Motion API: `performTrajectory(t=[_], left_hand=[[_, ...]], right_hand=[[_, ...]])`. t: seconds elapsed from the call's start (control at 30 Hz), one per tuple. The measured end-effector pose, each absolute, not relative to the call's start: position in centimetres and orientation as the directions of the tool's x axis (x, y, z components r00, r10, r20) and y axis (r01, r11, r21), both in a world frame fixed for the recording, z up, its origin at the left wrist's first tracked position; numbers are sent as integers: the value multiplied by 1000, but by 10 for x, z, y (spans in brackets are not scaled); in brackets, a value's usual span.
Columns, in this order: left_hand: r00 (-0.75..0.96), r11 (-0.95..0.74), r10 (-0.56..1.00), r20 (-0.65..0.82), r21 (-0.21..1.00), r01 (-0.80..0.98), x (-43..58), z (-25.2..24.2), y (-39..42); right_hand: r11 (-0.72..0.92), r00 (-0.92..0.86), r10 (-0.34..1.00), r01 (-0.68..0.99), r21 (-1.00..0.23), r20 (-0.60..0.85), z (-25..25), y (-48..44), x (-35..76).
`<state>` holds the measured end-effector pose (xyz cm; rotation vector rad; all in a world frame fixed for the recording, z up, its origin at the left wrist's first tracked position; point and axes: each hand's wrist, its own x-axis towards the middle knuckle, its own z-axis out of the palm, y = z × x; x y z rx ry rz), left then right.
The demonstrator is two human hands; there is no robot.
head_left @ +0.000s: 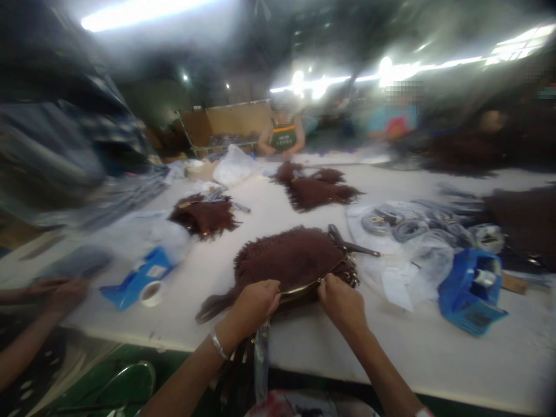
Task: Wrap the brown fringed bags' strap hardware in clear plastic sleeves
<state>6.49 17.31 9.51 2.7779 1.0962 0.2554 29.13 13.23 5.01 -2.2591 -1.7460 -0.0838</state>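
Your left hand (257,302) is closed on the near edge of the brown fringed bag (289,255), at the left part of its gold zipper (302,288). Your right hand (342,298) pinches the same edge farther right, fingers drawn narrow; whether it grips the zipper pull itself you cannot tell. A silver bracelet (218,346) circles your left wrist.

The bag lies on the tabletop (417,353) straight ahead of you, near the front edge. Its long axis runs left to right, slightly slanted, with the left end nearer you and the right end farther away. The zippered edge faces you and the fringed edge points away. A dark strap (362,249) sticks out to the right from its right end. Below your left hand, a plastic-wrapped strip (261,362) hangs past the tabletop's edge.

To your left sit a blue holder (143,275) and, just beside it, a white tape roll (152,294); another person's hands (65,296) are at the far left. To your right are coiled straps (417,226), clear plastic (428,255) and a blue box (469,289). Beyond your bag lie two more brown fringed pieces, one left (204,217) and one farther back (315,191). A person (284,138) sits across from you.
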Motion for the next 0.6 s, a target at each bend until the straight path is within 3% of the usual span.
performTrajectory(t=[0.1, 0.2, 0.33, 0.6], left_hand=[[727, -731, 682, 79, 86, 677, 77, 97, 162], [707, -708, 706, 44, 15, 706, 91, 99, 158], [640, -642, 766, 58, 84, 762, 98, 103, 173], [534, -555, 832, 150, 198, 808, 91, 101, 197]], right_hand=[[-143, 211, 915, 967, -212, 345, 53, 123, 285], [71, 77, 878, 955, -289, 472, 54, 110, 273], [317, -123, 875, 876, -364, 467, 40, 106, 265], [309, -112, 892, 858, -410, 438, 23, 116, 269]])
